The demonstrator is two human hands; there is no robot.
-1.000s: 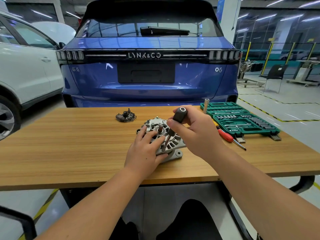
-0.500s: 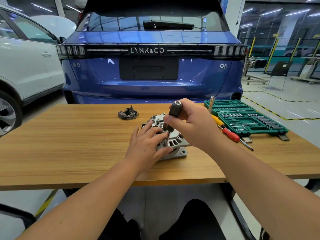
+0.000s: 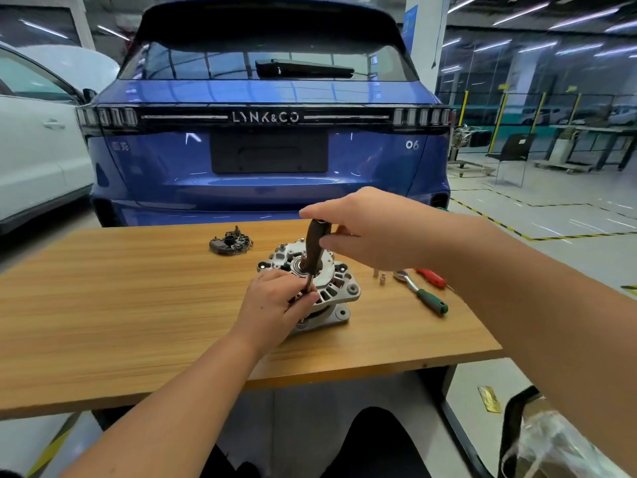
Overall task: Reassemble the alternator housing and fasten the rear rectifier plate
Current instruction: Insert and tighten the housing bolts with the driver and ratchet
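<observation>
The silver alternator housing [image 3: 339, 282] stands on the wooden table [image 3: 120, 305], rear face up with its bearing showing. A black-handled driver [image 3: 315, 248] stands nearly upright on the housing's near rim. My right hand [image 3: 362, 225] grips the handle near its top. My left hand [image 3: 275, 303] rests on the housing's near left side and pinches the driver's metal shaft just above its tip. The dark rectifier plate [image 3: 230, 241] lies apart on the table, behind and left of the housing.
A green-handled ratchet [image 3: 425, 296], a red-handled screwdriver [image 3: 431, 277] and two small sockets [image 3: 379, 276] lie right of the housing. A blue car [image 3: 269, 150] is parked just beyond the table's far edge, a white car [image 3: 34, 150] to the left.
The driver has gone from tilted to nearly upright, my right hand now gripping it from above. The view shifted; the green socket case is hidden behind my right arm.
</observation>
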